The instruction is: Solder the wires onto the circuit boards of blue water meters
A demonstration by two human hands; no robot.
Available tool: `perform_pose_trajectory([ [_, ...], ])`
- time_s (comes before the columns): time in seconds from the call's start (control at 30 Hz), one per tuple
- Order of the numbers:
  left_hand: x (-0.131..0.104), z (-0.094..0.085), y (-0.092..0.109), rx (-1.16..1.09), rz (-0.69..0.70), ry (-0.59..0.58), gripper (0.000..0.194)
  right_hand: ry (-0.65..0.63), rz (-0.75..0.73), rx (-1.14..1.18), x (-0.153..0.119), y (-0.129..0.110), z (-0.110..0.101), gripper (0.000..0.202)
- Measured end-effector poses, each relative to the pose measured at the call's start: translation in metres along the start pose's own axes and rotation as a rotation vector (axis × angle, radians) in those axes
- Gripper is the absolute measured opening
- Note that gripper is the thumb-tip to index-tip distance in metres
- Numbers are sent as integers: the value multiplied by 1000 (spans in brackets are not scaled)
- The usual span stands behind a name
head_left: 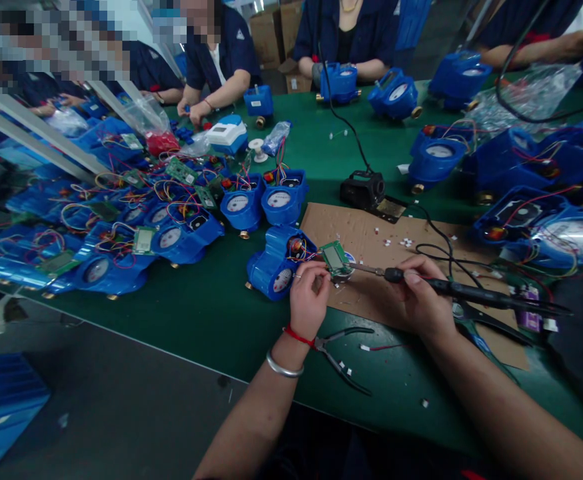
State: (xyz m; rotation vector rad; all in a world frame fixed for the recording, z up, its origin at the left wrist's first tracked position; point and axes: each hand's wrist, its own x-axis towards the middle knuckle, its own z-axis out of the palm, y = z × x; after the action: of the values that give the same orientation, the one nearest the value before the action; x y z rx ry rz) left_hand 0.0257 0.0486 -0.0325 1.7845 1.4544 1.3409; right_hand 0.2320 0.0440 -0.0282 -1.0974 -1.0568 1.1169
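Note:
My right hand (427, 300) is closed round a soldering iron (451, 288), whose metal tip points left at a small green circuit board with a grey display (335, 259). At the board's lower left corner, my left hand (308, 297) is pinched; its fingertips hide what is between them. Thin coloured wires run from the board side toward an opened blue water meter (272, 270), just left of that hand. Under the board lies a brown cardboard sheet (371, 297). Black-handled pliers (344, 360) rest spread on the green table below my hands.
A black soldering stand (364, 190) sits behind the cardboard, with its cable rising. Many wired blue meters (171, 237) crowd the left; more meters (561, 227) line the right. Cutters (491, 323) lie beneath my right forearm's side. White connectors (406, 243) are scattered about. Co-workers (226, 60) sit opposite.

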Motion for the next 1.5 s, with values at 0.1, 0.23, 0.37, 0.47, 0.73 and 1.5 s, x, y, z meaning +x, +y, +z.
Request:
perform_pose_trajectory([
  [0.1, 0, 0, 0, 0, 4, 4, 8, 7, 12, -16, 0, -1, 1, 18],
  [0.23, 0, 0, -1, 7, 9, 3, 8, 36, -10, 39, 0, -5, 4, 14],
  [0.37, 0, 0, -1, 10, 13, 8, 8, 153, -60, 67, 8, -13, 2, 12],
  [0.47, 0, 0, 1, 13, 3, 14, 8, 274, -87, 30, 25, -18, -6, 12],
  [0.73, -1, 0, 1, 18, 8, 12, 8, 399, 3, 36, 117, -22, -32, 20],
  [1.5, -8, -95, 9, 615, 27, 59, 47, 30, 107, 31, 39, 27, 25, 27],
])
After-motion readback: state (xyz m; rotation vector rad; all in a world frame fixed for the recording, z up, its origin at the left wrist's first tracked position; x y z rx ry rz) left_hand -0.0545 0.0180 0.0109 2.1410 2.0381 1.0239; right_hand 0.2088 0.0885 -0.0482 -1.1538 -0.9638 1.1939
